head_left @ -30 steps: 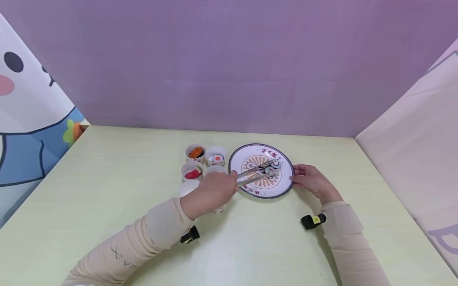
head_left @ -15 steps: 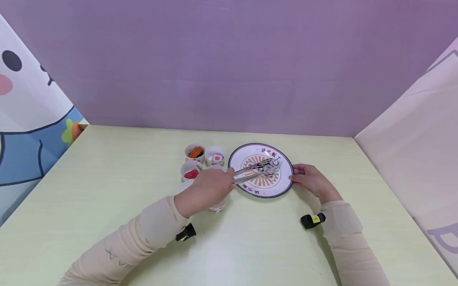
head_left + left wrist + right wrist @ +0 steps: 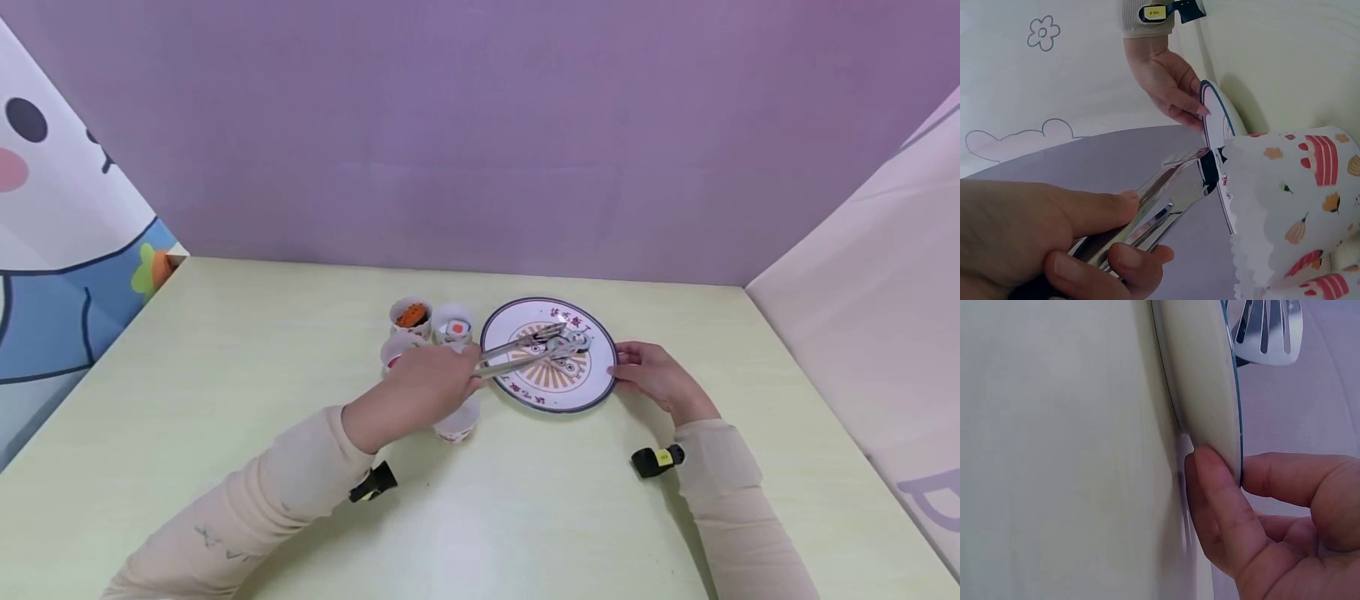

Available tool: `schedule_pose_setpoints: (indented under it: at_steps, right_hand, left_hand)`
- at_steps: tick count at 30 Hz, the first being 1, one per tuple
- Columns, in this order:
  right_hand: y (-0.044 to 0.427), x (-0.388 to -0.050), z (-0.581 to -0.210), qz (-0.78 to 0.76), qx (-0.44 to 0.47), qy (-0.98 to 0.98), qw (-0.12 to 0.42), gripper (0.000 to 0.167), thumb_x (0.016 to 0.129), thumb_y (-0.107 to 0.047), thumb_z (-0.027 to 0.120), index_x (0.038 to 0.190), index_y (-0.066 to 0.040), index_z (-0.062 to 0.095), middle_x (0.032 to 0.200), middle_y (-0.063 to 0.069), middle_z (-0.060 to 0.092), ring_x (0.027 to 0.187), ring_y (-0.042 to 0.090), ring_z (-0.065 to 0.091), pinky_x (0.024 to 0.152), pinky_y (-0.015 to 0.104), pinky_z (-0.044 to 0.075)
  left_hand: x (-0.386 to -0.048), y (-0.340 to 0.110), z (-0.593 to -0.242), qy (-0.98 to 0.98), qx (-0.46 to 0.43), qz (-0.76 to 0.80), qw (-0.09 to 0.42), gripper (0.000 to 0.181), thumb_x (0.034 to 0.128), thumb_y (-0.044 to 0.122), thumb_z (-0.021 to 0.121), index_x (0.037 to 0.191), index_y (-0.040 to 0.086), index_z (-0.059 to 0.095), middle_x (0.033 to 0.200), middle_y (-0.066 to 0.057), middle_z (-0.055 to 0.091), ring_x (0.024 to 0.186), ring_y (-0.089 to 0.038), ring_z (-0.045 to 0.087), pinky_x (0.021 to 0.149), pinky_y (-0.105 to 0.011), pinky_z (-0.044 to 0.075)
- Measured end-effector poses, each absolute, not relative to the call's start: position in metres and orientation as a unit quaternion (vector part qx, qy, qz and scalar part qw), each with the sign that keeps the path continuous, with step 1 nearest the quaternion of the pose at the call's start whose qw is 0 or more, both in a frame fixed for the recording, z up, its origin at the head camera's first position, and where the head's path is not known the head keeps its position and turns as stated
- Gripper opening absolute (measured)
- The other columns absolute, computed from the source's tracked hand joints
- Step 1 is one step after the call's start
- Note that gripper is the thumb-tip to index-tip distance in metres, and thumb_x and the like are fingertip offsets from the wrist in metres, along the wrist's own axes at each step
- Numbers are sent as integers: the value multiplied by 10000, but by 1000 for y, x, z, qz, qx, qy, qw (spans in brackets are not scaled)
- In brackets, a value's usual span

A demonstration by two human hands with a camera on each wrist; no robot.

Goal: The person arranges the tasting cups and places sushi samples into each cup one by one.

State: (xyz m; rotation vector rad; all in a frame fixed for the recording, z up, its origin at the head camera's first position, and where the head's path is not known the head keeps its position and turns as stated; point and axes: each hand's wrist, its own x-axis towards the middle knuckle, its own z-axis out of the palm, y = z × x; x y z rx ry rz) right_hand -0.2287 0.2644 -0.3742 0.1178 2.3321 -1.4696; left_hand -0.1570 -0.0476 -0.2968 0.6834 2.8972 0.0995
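My left hand (image 3: 416, 387) grips a pair of metal tongs (image 3: 517, 363), which reach over a white, blue-rimmed plate (image 3: 600, 375). Small sushi rolls (image 3: 579, 341) lie on the plate near the tong tips. In the left wrist view a dark piece (image 3: 1209, 172) shows at the ends of the tongs; I cannot tell whether they clasp it. My right hand (image 3: 656, 375) pinches the plate's right rim, thumb on one face and fingers underneath, as the right wrist view shows. One slotted tong end (image 3: 1272, 337) stands past the rim there.
Left of the plate stand several patterned paper cups. One cup (image 3: 411, 330) holds an orange-topped sushi piece (image 3: 412, 315), another a white roll (image 3: 457, 328). A cup (image 3: 456, 425) sits nearest the front. My left hand covers part of the group. A purple partition (image 3: 465, 150) rises behind the table.
My left hand has drawn back to the left with the tongs, whose tips have shifted left over the plate. The right hand stays on the rim.
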Motion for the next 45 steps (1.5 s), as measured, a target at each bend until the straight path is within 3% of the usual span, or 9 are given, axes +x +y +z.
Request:
schedule_pose_setpoints:
  at_steps: [7,13,24,29,36,45]
  right_hand:
    - [266,-228,-375,-518,48,833,189,542,909,38,552,1379,132,299,1123,156,484,872,107,541,786,225,512]
    - [265,-226,-374,-528,51,826,189,542,912,48,542,1381,137,286,1118,154,478,877,104,544,794,228,511]
    - [263,-225,-372,-534,51,823,190,540,910,57,540,1379,141,285,1108,151,472,881,109,546,802,235,511]
    - [264,-225,-372,-530,54,825,190,542,911,51,543,1381,137,287,1115,153,474,881,113,547,794,231,512]
    - [262,-225,-375,-534,44,824,183,546,907,46,551,1379,142,294,1135,177,487,861,99,555,793,230,513]
    - [263,-224,-374,-531,45,827,181,547,911,49,541,1382,147,283,1157,195,476,879,117,554,800,235,512]
  left_hand:
    - [-154,-59,-295,968,243,23,65,386,953,355,546,1185,47,541,645,-25,530,509,-155,449,450,-270,317]
    - [-149,-71,-295,965,258,23,38,307,940,348,571,1027,56,532,598,-7,488,513,-165,445,453,-280,326]
    - [-138,-100,-292,964,259,45,31,257,926,314,600,969,71,528,573,20,455,491,-146,433,447,-281,329]
    - [-132,-112,-289,961,269,51,23,246,924,302,602,972,74,522,550,34,440,453,-131,400,436,-270,301]
    - [-127,-134,-284,958,283,39,15,290,917,300,612,1090,84,527,569,46,449,472,-115,398,454,-280,326]
    - [-119,-159,-281,952,304,33,-19,251,894,306,642,989,109,519,585,76,445,482,-88,372,458,-274,321]
